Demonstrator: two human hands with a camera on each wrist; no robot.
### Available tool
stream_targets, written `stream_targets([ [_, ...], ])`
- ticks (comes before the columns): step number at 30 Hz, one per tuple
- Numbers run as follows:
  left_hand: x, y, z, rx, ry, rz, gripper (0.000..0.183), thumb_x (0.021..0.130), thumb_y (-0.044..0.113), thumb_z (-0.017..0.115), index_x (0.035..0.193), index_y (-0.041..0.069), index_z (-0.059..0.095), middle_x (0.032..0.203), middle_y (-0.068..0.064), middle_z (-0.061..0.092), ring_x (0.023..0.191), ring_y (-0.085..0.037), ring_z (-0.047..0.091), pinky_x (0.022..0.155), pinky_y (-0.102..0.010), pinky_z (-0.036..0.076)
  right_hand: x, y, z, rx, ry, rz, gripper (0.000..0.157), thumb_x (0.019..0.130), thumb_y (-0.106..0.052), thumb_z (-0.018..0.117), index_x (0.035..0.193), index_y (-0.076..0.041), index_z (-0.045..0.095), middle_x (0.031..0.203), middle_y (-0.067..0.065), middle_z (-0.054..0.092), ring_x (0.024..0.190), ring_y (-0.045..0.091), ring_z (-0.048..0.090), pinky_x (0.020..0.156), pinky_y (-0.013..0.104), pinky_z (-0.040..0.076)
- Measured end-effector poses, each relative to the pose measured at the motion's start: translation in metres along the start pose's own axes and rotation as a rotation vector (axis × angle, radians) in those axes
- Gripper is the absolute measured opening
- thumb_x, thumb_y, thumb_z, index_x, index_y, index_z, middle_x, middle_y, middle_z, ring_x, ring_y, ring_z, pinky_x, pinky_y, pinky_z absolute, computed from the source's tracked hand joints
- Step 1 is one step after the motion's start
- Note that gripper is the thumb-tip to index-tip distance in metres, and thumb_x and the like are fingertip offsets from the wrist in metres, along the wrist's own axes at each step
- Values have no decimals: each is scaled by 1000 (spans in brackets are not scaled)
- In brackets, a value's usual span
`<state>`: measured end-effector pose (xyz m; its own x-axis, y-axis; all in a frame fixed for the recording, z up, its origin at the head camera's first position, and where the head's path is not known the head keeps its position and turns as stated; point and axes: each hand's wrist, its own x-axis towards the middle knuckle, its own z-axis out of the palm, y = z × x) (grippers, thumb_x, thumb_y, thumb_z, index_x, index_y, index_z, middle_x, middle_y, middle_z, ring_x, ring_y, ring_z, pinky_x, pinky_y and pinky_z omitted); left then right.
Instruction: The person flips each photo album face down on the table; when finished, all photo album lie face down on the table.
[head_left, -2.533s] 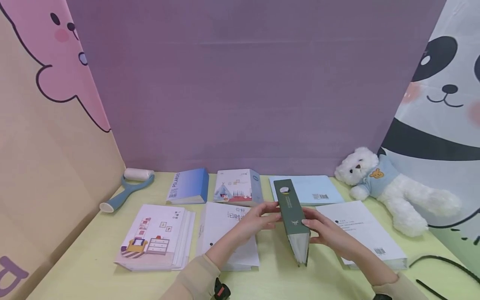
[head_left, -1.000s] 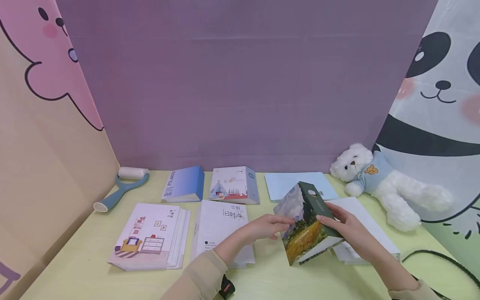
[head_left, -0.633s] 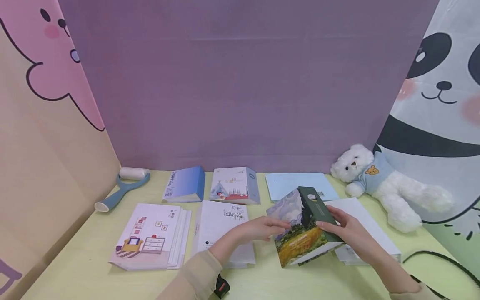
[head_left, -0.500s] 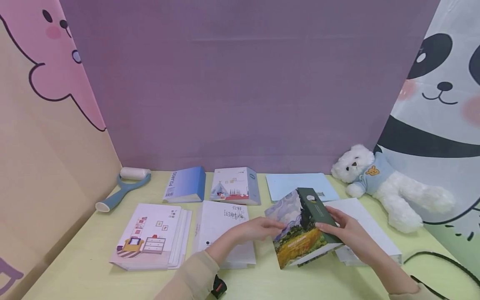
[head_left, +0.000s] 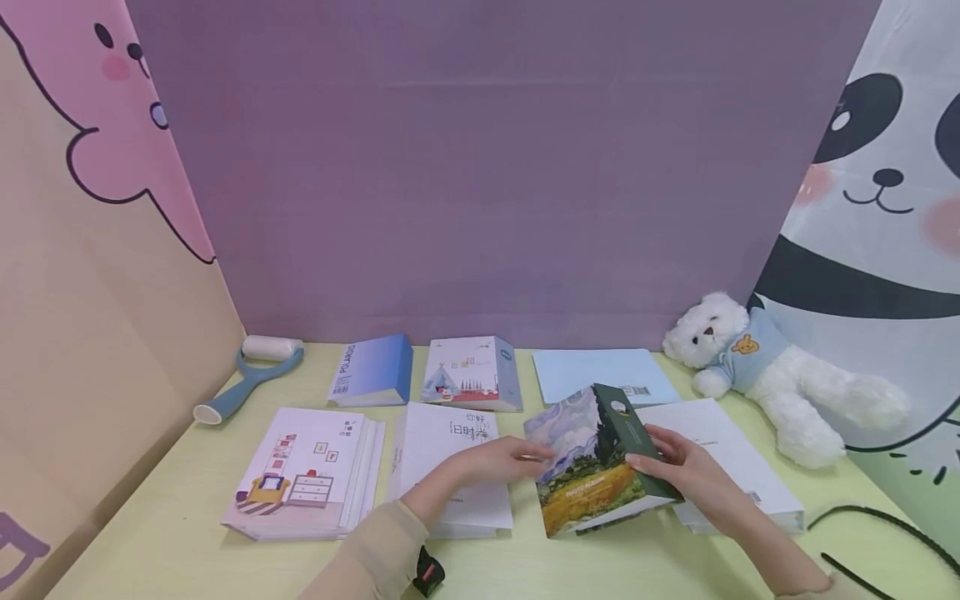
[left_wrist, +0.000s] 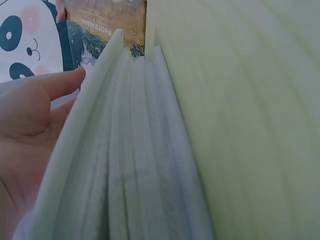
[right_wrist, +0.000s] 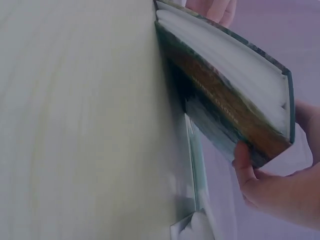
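Observation:
My right hand (head_left: 693, 475) grips a photo album (head_left: 577, 475) by its dark green spine, thumb on the front. The album is tilted over the table, its painted landscape cover facing up and left. My left hand (head_left: 491, 462) has its fingers extended, with the fingertips right at the cover's left edge. In the left wrist view the left hand (left_wrist: 30, 125) appears beside the page edges of a white album (left_wrist: 135, 150). From the right wrist view, the photo album's white pages (right_wrist: 235, 65) show between its covers, and the right-hand fingers (right_wrist: 244, 162) lie on one cover.
White albums lie left (head_left: 450, 450) and right (head_left: 731, 454), a pink album stack (head_left: 300, 467) far left. Behind are a blue album (head_left: 371, 371), a tent-print album (head_left: 468, 371) and a light blue album (head_left: 600, 371). A lint roller (head_left: 251, 375) and teddy bear (head_left: 780, 375) flank them.
The photo album, earlier held spine-up between both hands, has turned so its front cover shows, and has sunk left and lower. My left hand has drawn back to the cover's left edge.

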<state>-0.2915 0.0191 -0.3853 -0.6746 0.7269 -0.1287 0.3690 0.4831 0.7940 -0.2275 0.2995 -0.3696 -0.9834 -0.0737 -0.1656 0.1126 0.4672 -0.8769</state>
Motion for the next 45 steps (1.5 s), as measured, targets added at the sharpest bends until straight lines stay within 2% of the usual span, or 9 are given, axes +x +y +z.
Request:
stream_targets([
  [3, -1, -1, 0, -17, -1, -16, 42, 96, 27, 51, 137, 16, 49, 142, -4, 48, 131, -24, 43, 108, -38, 36, 1, 4, 1, -7, 8, 7, 81, 90, -36, 62, 148, 1, 18, 144, 30, 33, 122, 35, 49, 83, 33, 51],
  [7, -1, -4, 0, -32, -18, -33, 46, 93, 29, 57, 137, 18, 49, 142, -4, 48, 130, -23, 45, 108, -39, 36, 1, 7, -1, -50, 23, 3, 77, 89, -36, 63, 145, 1, 27, 136, 27, 45, 112, 28, 57, 82, 36, 51],
  [11, -1, -4, 0, -40, -47, -35, 50, 92, 28, 59, 139, 16, 47, 146, -5, 43, 132, -24, 43, 108, -36, 36, 1, 7, -3, -130, 13, 1, 75, 89, -40, 62, 144, 1, 31, 143, 28, 37, 123, 41, 47, 92, 49, 47],
  [14, -1, -3, -1, -32, -66, -34, 52, 92, 29, 60, 140, 15, 46, 150, -3, 36, 133, -24, 41, 110, -36, 34, 0, 7, -5, -177, 5, -3, 73, 90, -41, 60, 143, 1, 34, 145, 28, 33, 127, 45, 40, 94, 54, 44],
  [17, -2, -2, -1, -10, -73, -35, 52, 92, 30, 60, 139, 16, 46, 152, 0, 32, 135, -24, 39, 110, -37, 33, 1, 7, -5, -191, 0, -8, 70, 90, -41, 59, 142, 1, 36, 143, 28, 37, 126, 45, 42, 94, 54, 44],
  [25, -4, -2, -3, 71, -28, -33, 48, 92, 34, 58, 137, 19, 49, 151, 1, 34, 135, -24, 39, 111, -41, 31, 5, 15, 1, -208, -36, -23, 67, 92, -39, 57, 141, 3, 38, 137, 27, 46, 122, 42, 47, 93, 50, 47],
  [32, -6, -1, -3, 90, -10, -35, 46, 93, 34, 57, 137, 19, 50, 149, 2, 37, 132, -23, 41, 109, -41, 34, 7, 17, 4, -210, -105, -51, 69, 93, -36, 57, 139, 10, 35, 137, 30, 43, 123, 42, 46, 92, 46, 49],
  [38, -6, 1, -4, 89, -14, -35, 46, 93, 34, 56, 137, 19, 49, 149, 2, 38, 131, -23, 43, 108, -41, 35, 7, 15, 3, -256, -97, -89, 66, 93, -34, 57, 138, 10, 36, 137, 31, 43, 123, 44, 46, 91, 45, 49],
  [45, -6, 0, -3, 105, -18, -30, 46, 94, 34, 56, 137, 19, 49, 149, 2, 37, 132, -23, 42, 109, -40, 35, 7, 16, 3, -201, -129, -102, 68, 93, -31, 58, 142, 8, 30, 145, 32, 30, 130, 47, 34, 95, 45, 47],
])
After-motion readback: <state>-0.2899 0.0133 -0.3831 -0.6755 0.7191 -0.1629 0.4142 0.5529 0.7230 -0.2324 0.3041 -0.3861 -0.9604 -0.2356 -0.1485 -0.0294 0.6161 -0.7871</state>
